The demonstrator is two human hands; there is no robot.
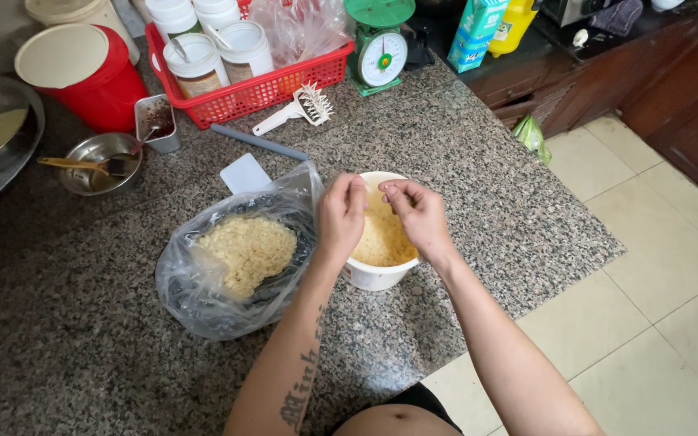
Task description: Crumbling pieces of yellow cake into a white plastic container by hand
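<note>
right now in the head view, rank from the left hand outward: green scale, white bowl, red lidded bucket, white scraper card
1. white bowl, under the left hand
2. white scraper card, up-left
3. green scale, counter's back
4. red lidded bucket, far back left

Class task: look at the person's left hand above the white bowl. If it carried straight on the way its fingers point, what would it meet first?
Probably the right hand, whose fingertips face the left hand above the white bowl; depth is unclear.
</note>
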